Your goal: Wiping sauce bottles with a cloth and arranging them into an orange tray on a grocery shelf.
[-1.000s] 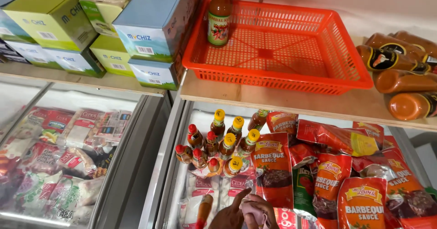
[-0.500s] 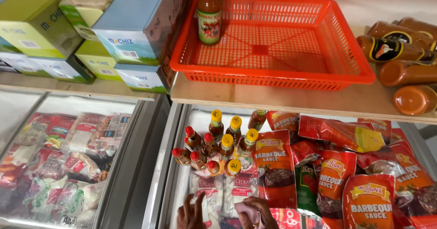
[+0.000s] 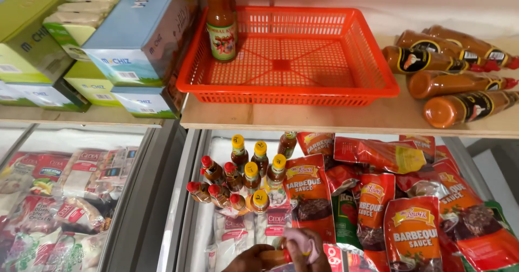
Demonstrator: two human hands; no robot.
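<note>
Right now both your hands sit at the bottom centre: left hand grasping a small sauce bottle, right hand wiping it with a pink cloth; steady the bottle, rub all round

A small glass sauce bottle with orange-brown contents and a red cap lies on its side at 6 o'clock of the view, low over the freezer lid. A pink cloth is pressed on its cap end, at 3 o'clock of it.
</note>
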